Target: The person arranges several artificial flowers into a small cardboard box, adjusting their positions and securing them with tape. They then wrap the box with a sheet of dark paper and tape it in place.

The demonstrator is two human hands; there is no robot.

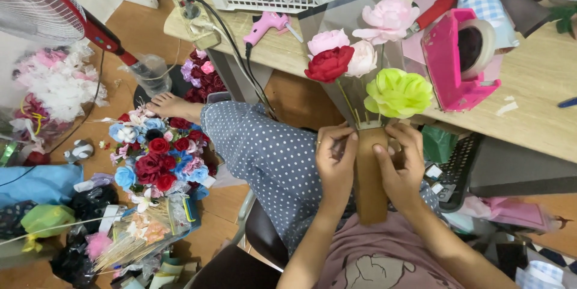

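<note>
Bouquet (366, 66): artificial flowers in red, pink, cream and lime green, stems set in a brown paper wrap (371, 175), held upright over the lap just before the table (535, 79). Left hand (336, 160) and right hand (401, 166) clasp the wrap from either side, fingers closed on it. Pink tape dispenser (460, 60) and glue gun (267, 24) on table.

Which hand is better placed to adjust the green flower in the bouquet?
Probably the right hand: it grips the brown paper wrap just under the green flower. The left hand holds the other side, below the red flower.
</note>
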